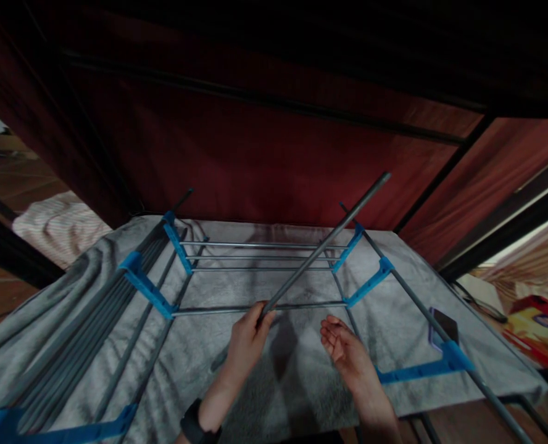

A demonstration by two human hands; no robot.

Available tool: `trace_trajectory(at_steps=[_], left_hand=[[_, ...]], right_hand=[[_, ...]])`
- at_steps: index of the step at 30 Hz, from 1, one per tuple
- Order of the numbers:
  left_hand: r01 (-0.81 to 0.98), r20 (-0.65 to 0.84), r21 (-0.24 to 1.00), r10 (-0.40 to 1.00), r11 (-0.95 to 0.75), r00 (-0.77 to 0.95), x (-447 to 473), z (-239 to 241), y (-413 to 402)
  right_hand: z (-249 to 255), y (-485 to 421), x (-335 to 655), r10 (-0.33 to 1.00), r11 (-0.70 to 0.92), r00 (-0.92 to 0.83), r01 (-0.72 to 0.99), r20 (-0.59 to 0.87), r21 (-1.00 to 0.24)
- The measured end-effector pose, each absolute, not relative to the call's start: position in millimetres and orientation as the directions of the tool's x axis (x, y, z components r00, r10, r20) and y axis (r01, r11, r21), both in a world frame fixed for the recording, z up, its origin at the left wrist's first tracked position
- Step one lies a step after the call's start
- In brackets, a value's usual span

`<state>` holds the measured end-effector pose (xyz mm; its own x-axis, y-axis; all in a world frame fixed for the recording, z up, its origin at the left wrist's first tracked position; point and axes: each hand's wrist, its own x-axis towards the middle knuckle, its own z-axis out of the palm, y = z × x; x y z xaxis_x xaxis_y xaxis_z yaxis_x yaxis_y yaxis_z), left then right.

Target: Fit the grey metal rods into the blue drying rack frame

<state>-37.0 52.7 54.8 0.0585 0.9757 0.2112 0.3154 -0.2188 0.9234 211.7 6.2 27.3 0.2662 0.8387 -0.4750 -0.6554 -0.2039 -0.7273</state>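
Observation:
My left hand (pixel 247 338) is closed around the lower part of a grey metal tube (pixel 324 242), which slants up and to the right above a partly assembled rack. My right hand (pixel 345 353) is off the tube, fingers spread and slightly curled, with nothing in it. Between the blue plastic brackets on the left (pixel 148 288) and right (pixel 367 285) run several thin crossbars (pixel 255 246). A nearer blue bracket (pixel 424 371) is fitted on the long right side tube (pixel 415 296), close to my right hand.
A grey blanket (pixel 297 364) covers the surface under the rack. Several loose tubes (pixel 86 327) lie together on the left. A phone (pixel 444 327) rests by the right side tube. Beyond it is a red and yellow packet (pixel 540 327). Dark red fabric panels (pixel 265 160) stand behind.

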Motion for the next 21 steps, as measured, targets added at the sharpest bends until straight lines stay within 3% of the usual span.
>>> trace_trajectory(at_steps=[8, 13, 21], left_hand=[[0.503, 0.416, 0.739, 0.891, -0.449, 0.184, -45, 63, 56], [0.662, 0.415, 0.603, 0.884, -0.445, 0.216, -67, 36, 56], [0.762, 0.335, 0.499, 0.902, -0.414, 0.27, -95, -7, 45]], right_hand=[[70, 30, 215, 0.871, -0.016, 0.39, -0.588, -0.3, -0.809], [84, 34, 213, 0.871, 0.087, 0.443, -0.562, -0.211, -0.822], [71, 35, 214, 0.875, 0.093, 0.431, -0.597, -0.22, -0.797]])
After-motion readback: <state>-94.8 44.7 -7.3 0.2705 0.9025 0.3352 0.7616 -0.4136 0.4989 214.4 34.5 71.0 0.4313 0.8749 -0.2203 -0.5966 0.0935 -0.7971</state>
